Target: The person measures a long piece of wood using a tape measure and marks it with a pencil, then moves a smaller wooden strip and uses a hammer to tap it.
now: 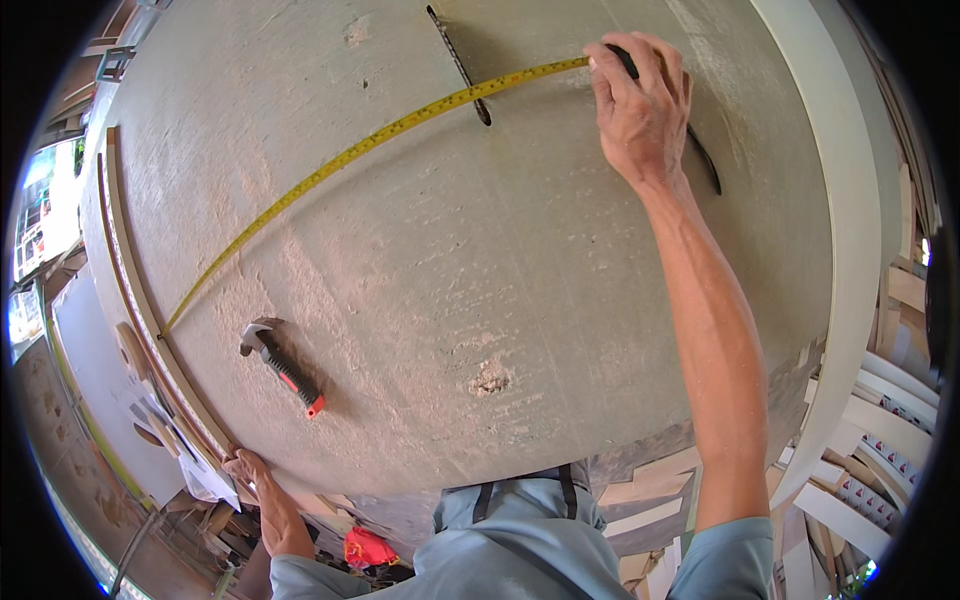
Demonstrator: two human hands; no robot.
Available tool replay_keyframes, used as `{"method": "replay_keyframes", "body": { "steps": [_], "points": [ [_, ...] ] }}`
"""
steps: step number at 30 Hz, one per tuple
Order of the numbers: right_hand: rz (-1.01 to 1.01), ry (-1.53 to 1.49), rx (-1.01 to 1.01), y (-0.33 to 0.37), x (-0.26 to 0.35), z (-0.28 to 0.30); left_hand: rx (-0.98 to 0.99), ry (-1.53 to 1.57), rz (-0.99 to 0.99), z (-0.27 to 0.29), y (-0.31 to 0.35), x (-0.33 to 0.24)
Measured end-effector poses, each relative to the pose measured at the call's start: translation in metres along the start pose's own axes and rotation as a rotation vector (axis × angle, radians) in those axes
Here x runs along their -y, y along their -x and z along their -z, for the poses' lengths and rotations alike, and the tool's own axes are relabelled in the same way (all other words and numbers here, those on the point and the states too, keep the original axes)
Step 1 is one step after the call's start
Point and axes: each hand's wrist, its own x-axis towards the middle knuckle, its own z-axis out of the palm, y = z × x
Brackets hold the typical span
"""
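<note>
My right hand [645, 110] is closed around a black tape measure [622, 60] at the far right of the tabletop. Its yellow blade [340, 160] stretches out to the left in a bowed line, and the blade's end meets a long narrow wooden strip [135, 250] along the left edge. At the near end of that strip, my left hand [258, 478] has its fingers curled on the wood. Beneath the blade lies a dark, slim pencil-like stick [458, 62]. A claw hammer [285, 368] with a black and red handle rests nearer the left side.
Sawdust and a small crumbly heap [490, 378] lie on the worn grey-green tabletop [560, 280]. A pale curved band [850, 200] borders it on the right. Wood offcuts [890, 430] are piled beyond, a red bag [368, 548] sits low left, and a white panel [105, 370] stands left.
</note>
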Motion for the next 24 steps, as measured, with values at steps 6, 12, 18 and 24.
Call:
{"method": "replay_keyframes", "body": {
  "steps": [6,12,18,24],
  "points": [
    [0.002,-0.004,0.005,0.0007,-0.0014,-0.0018,0.014,-0.004,0.0,0.0,-0.0026,0.0005],
    [0.015,-0.003,-0.003,0.0014,-0.0025,-0.0036,0.025,-0.005,0.005,-0.0013,-0.0014,-0.0023],
    [0.009,-0.001,-0.003,0.0025,-0.0042,-0.0017,0.027,0.003,0.006,-0.0001,-0.0007,-0.0048],
    [0.016,-0.004,-0.012,0.0009,-0.0001,-0.0021,0.042,0.011,0.014,-0.0036,0.0001,0.0002]
  ]
}}
